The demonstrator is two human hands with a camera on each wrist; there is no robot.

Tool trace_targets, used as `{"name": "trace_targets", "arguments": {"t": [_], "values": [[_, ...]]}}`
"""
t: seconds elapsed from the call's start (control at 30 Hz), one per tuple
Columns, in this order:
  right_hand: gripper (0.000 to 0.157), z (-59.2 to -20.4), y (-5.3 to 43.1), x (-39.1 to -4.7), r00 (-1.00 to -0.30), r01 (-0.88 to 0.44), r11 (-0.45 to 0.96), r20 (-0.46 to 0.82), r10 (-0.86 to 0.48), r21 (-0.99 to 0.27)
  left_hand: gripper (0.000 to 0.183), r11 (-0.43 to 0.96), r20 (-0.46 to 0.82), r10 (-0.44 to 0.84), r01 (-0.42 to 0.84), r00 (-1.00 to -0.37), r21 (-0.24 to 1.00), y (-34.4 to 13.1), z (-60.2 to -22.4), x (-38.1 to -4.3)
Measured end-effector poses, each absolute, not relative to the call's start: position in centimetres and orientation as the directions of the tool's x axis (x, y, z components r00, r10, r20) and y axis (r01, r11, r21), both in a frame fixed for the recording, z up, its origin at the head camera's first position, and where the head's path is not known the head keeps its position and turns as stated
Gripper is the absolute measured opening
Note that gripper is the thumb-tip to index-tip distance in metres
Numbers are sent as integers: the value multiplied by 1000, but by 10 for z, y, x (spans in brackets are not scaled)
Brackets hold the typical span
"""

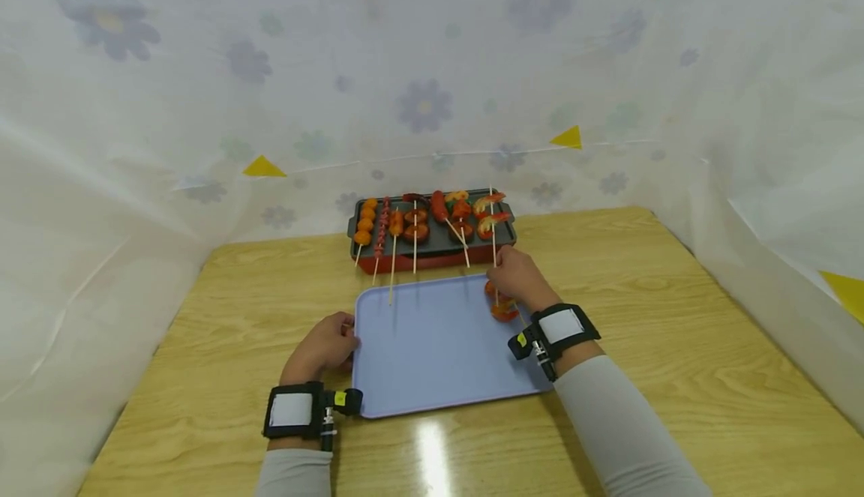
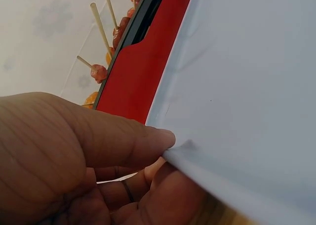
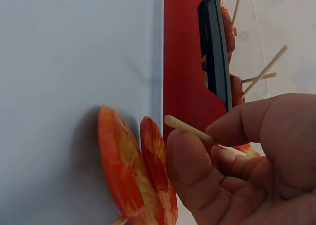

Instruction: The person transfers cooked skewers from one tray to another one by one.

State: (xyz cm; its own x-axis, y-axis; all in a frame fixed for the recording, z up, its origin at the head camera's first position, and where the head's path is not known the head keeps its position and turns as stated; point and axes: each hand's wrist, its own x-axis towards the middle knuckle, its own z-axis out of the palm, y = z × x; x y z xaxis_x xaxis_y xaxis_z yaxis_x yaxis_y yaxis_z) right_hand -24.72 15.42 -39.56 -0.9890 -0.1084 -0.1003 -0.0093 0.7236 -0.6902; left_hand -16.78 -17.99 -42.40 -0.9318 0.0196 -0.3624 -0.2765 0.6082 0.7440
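Right grip (image 1: 520,279) pinching the shrimp skewer (image 1: 486,227) by its stick (image 3: 181,124)!
The shrimp lie at the right end of the red-fronted grill (image 1: 445,262), stick jutting toward the person, presumably for easy grasping; left grip (image 1: 329,343) pinches the rim of the pale blue tray (image 1: 432,347), likely steadying it (a second shrimp skewer (image 1: 502,311) rests at its right side); the tray sits on the worktop (image 1: 270,279), just before the grill.

Wooden table (image 1: 256,279) — 1 red grill (image 1: 442,260), 1 lavender tray (image 1: 432,347).
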Motion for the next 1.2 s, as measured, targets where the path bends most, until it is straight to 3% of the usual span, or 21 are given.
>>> {"name": "trace_targets", "arguments": {"t": [0.37,0.77,1.0,1.2], "values": [[24,-398,156,-248,-993,-24,730,-71,-99,-683,43,611,-352,28,-263,-935,747,-180,-424,-168],[15,-394,156,-248,-990,-13,713,-90,-106,-701,43,606,-368,16,-284,-930,743,-180,-422,-168],[29,-393,155,-249,-984,4,677,-122,-128,-736,42,606,-361,16,-278,-932,745,-181,-424,-169],[23,-395,156,-251,-984,-8,685,-117,-136,-728,41,607,-367,3,-290,-930,740,-179,-425,-169]]}}
